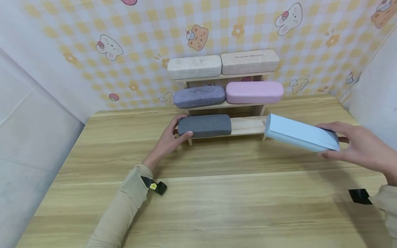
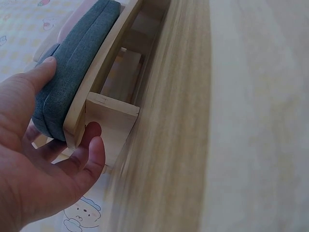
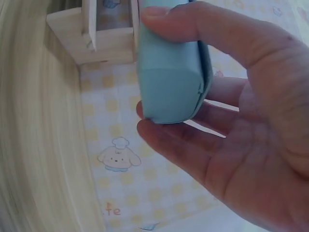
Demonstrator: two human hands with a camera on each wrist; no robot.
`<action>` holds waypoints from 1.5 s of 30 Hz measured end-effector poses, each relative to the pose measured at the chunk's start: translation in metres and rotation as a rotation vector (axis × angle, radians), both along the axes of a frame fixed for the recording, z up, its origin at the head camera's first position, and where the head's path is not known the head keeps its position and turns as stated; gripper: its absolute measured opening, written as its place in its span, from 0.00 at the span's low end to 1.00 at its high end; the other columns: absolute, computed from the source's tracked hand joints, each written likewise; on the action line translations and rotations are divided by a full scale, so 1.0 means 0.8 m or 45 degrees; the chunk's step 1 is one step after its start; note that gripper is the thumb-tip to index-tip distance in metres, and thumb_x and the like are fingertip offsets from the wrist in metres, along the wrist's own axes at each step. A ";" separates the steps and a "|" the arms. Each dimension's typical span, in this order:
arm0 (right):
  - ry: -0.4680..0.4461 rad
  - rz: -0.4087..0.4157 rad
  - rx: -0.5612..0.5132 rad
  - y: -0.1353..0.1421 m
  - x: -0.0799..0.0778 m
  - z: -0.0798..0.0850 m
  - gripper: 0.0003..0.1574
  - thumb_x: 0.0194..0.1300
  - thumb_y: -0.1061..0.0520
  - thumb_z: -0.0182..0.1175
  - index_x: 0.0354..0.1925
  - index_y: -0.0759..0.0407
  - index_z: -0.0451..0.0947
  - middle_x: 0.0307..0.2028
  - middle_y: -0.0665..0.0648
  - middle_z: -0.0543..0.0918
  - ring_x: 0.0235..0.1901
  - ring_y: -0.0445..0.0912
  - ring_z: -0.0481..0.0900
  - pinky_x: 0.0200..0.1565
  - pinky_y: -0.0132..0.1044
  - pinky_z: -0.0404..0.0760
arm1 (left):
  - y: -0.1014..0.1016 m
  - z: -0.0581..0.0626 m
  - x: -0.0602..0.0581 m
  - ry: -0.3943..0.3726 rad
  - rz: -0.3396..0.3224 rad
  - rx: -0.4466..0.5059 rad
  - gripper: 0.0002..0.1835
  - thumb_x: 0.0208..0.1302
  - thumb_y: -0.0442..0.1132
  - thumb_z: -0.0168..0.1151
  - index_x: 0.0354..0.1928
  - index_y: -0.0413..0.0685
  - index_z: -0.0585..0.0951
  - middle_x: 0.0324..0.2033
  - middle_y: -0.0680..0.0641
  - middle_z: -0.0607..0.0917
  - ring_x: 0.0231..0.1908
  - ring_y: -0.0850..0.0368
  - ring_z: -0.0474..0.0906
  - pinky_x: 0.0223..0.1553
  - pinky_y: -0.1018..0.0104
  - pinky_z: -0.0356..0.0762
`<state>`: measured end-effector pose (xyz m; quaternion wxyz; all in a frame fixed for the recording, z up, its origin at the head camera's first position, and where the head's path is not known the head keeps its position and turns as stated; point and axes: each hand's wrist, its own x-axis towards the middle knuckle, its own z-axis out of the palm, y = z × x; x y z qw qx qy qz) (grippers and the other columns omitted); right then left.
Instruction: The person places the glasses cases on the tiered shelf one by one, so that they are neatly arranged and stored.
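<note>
My right hand (image 1: 359,144) grips the right end of a light blue glasses case (image 1: 302,132), thumb on one side and fingers on the other. The case is held tilted, its left end close to the right end of the bottom shelf. A dark grey glasses case (image 1: 204,125) lies on the left half of that shelf. My left hand (image 1: 170,136) holds its left end, the thumb on the front. In the left wrist view, some of the fingers (image 2: 94,150) curl below the shelf's end. The right wrist view shows the blue case's end (image 3: 169,92) between thumb and fingers.
A stepped wooden rack (image 1: 248,125) stands against the checked backdrop. Its middle tier bears a blue-grey case (image 1: 200,96) and a pink case (image 1: 254,92). On top are a whitish case (image 1: 195,67) and a beige case (image 1: 249,62). A wood-grain table (image 1: 217,206) lies in front.
</note>
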<state>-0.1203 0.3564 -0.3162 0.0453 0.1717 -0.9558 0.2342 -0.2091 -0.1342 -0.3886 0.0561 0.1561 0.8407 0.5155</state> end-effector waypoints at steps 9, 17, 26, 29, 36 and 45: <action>0.051 0.016 -0.155 -0.009 -0.002 0.005 0.48 0.34 0.69 0.77 0.57 0.62 0.72 0.47 0.33 0.70 0.42 0.30 0.66 0.39 0.10 0.64 | -0.001 0.001 0.000 0.012 -0.005 0.015 0.34 0.60 0.54 0.62 0.66 0.63 0.61 0.64 0.50 0.63 0.44 0.48 0.72 0.39 0.57 0.72; 0.088 0.036 -0.107 -0.017 -0.005 0.008 0.48 0.32 0.67 0.78 0.57 0.63 0.73 0.45 0.34 0.69 0.42 0.30 0.65 0.39 0.10 0.63 | -0.003 0.003 0.002 0.016 0.002 0.037 0.34 0.60 0.53 0.62 0.67 0.61 0.61 0.65 0.52 0.62 0.45 0.49 0.72 0.40 0.56 0.71; 0.117 0.041 -0.114 -0.024 -0.008 0.009 0.47 0.32 0.66 0.78 0.55 0.62 0.74 0.42 0.41 0.72 0.38 0.31 0.66 0.41 0.10 0.62 | -0.005 0.005 0.002 0.022 0.005 0.047 0.34 0.60 0.52 0.62 0.67 0.61 0.61 0.64 0.52 0.63 0.44 0.49 0.71 0.40 0.56 0.71; 0.119 0.048 -0.072 -0.026 -0.009 0.009 0.46 0.33 0.63 0.79 0.55 0.61 0.74 0.43 0.47 0.73 0.37 0.30 0.65 0.40 0.10 0.61 | -0.005 0.004 0.001 0.038 0.002 0.044 0.34 0.60 0.52 0.62 0.66 0.61 0.61 0.64 0.51 0.64 0.47 0.50 0.70 0.42 0.56 0.71; 0.119 0.108 -0.061 -0.038 -0.013 0.001 0.45 0.35 0.63 0.78 0.55 0.62 0.74 0.43 0.52 0.75 0.37 0.31 0.66 0.40 0.12 0.62 | -0.002 0.000 0.000 0.028 -0.024 0.057 0.35 0.60 0.52 0.63 0.67 0.58 0.61 0.61 0.48 0.66 0.44 0.48 0.72 0.38 0.57 0.73; 0.107 0.165 -0.079 -0.055 -0.037 0.003 0.45 0.36 0.61 0.78 0.56 0.57 0.74 0.43 0.48 0.75 0.38 0.33 0.68 0.41 0.13 0.64 | -0.001 -0.002 0.000 0.010 -0.020 0.070 0.34 0.60 0.50 0.63 0.67 0.59 0.61 0.61 0.47 0.66 0.43 0.47 0.74 0.37 0.58 0.74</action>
